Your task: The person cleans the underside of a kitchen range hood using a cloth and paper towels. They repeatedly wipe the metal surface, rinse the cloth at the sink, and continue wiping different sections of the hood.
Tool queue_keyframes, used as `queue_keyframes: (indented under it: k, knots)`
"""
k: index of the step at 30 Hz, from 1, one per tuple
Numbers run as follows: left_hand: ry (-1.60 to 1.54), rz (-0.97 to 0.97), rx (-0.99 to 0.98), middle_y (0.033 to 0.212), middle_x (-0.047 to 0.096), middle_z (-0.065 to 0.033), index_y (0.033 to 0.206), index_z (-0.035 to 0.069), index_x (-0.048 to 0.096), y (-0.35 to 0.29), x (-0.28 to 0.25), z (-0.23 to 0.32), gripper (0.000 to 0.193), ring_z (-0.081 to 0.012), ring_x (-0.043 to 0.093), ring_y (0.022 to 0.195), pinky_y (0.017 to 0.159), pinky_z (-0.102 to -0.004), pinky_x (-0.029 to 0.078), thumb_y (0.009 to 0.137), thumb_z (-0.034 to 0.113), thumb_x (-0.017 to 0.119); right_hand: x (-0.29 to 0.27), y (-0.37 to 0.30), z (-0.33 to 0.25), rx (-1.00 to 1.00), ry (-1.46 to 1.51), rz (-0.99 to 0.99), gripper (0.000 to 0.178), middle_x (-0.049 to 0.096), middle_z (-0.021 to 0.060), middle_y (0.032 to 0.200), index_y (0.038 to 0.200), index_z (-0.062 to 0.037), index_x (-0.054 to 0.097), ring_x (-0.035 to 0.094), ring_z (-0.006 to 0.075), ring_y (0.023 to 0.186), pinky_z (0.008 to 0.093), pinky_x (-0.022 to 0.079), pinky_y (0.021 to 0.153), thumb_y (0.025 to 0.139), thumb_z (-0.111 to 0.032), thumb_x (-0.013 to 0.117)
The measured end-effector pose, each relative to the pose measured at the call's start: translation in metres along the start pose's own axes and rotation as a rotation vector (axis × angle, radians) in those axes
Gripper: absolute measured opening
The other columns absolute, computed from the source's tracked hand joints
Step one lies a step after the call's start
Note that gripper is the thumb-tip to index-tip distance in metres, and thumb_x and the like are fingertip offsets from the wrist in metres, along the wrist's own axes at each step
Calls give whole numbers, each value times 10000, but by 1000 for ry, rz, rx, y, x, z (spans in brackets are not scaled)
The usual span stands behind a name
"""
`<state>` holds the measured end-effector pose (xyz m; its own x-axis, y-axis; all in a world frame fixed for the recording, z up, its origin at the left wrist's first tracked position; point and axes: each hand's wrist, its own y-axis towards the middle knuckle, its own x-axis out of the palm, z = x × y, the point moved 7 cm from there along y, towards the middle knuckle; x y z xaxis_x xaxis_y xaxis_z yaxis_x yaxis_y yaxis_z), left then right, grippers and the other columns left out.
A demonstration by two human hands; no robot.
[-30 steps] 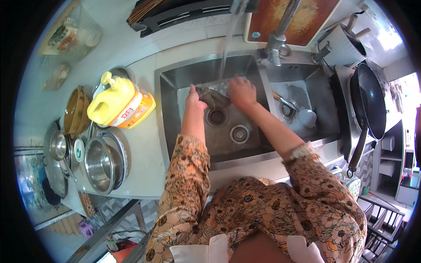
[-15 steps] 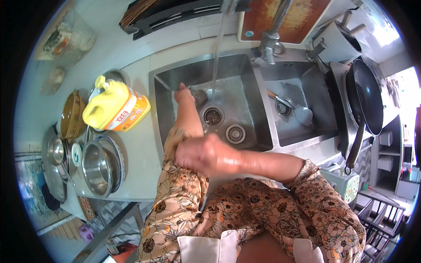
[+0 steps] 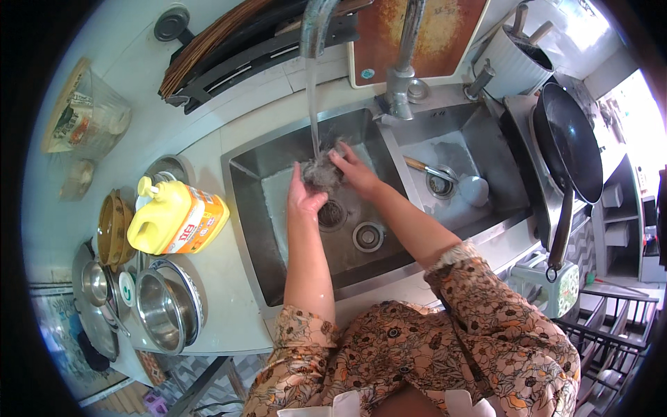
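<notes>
Under the running tap water, my left hand (image 3: 304, 198) and my right hand (image 3: 356, 171) close around a grey, fuzzy steel wool scourer (image 3: 322, 174). Water from the faucet (image 3: 316, 35) falls right onto it. Both hands are over the left, larger basin of the steel sink (image 3: 260, 243), above the drain (image 3: 331, 214). A round metal strainer (image 3: 368, 237) lies on the basin floor to the right of the drain.
In the right basin rests a wooden-handled ladle (image 3: 445, 175). A yellow detergent jug (image 3: 174, 219) and steel bowls (image 3: 160, 306) stand on the left counter. A black frying pan (image 3: 570, 142) leans at the right. A rusty-brown board (image 3: 424, 35) stands behind the faucet.
My right hand has left my left sleeve and come over the basin to the scourer. Both hands now hold it under the water stream. The view has shifted.
</notes>
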<state>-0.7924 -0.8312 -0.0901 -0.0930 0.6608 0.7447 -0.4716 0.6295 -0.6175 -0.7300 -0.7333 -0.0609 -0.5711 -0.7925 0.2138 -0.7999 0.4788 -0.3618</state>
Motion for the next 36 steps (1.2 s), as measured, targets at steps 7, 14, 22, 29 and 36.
queue_keyframes:
  k: [7, 14, 22, 29, 36]
  knots:
    - [203, 61, 144, 1053, 555, -110, 1072, 41, 513, 5, -48, -7, 392, -240, 548, 954, 845, -374, 444, 877, 369, 427, 65, -30, -18, -462, -954, 61, 416, 612, 168, 889, 966, -118, 627, 586, 320, 885, 372, 458, 784, 729, -459, 593]
    - [53, -57, 148, 936, 590, -95, 973, 55, 530, -5, -8, -21, 321, -239, 579, 833, 776, -384, 465, 858, 352, 487, 35, 3, -9, -78, -1002, 173, 385, 614, 208, 873, 883, -82, 655, 581, 361, 879, 406, 463, 775, 757, -420, 520]
    - [113, -80, -54, 1007, 599, -112, 995, 26, 565, -16, 17, -31, 536, -267, 534, 991, 877, -417, 415, 814, 524, 483, 6, 27, 39, 261, 67, -53, 400, 620, 144, 918, 907, -66, 620, 600, 299, 848, 398, 461, 774, 789, -432, 509]
    - [-79, -355, 61, 854, 608, -45, 913, 89, 559, 5, -14, 3, 371, -214, 579, 835, 728, -369, 479, 861, 442, 458, 49, -48, -24, -584, -441, 32, 131, 572, 76, 862, 813, -98, 605, 566, 208, 736, 319, 459, 711, 722, -185, 640]
    - [110, 130, 28, 762, 576, -13, 826, 169, 549, 4, -26, -54, 164, -142, 546, 669, 509, -288, 421, 798, 328, 579, 38, 41, -17, -116, -985, 202, 216, 583, 207, 986, 815, -102, 643, 564, 349, 925, 381, 465, 778, 759, -299, 577]
